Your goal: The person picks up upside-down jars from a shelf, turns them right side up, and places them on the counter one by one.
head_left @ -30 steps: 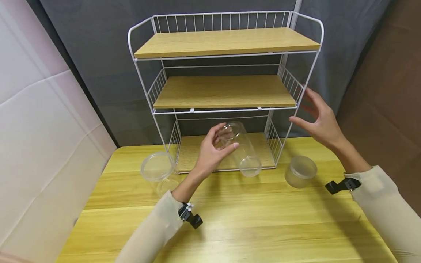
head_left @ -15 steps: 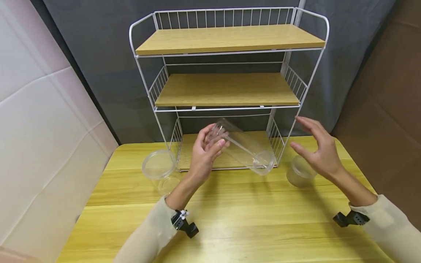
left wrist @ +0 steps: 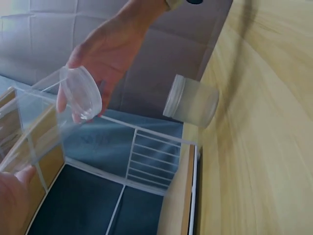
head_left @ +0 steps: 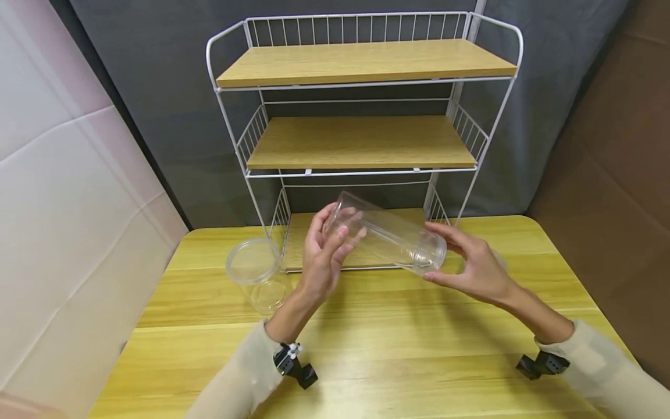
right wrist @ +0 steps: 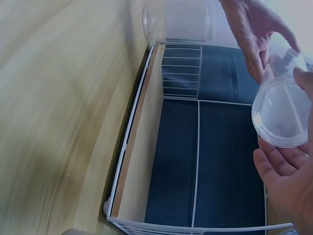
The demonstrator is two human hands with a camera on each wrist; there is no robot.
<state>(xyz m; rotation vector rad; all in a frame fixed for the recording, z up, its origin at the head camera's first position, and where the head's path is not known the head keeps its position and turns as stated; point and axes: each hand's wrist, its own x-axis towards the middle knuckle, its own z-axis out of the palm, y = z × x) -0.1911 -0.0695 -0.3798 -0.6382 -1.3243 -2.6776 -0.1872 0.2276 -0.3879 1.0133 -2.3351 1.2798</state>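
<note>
A tall clear plastic jar point(head_left: 387, 235) is held tilted in the air before the rack's lowest level. The left hand point(head_left: 321, 253) grips its upper left end, the thumb on the near side. At the lower right end, the right hand point(head_left: 473, 265) holds the jar between thumb and fingers. The right wrist view shows a round, ringed end on the jar point(right wrist: 281, 115); whether that is a lid or the base, I cannot tell. Behind the right hand, mostly hidden in the head view, a short frosted jar point(left wrist: 195, 103) stands on the table.
A white wire rack with three wooden shelves point(head_left: 361, 142) stands at the table's back. Another clear jar point(head_left: 253, 265) stands by its left front corner, beside the left forearm. The wooden table point(head_left: 419, 361) extends forward. White and brown panels flank the sides.
The right hand has come from the rack's right side down and left onto the jar's right end. The jar, in the left hand, has tilted closer to level.
</note>
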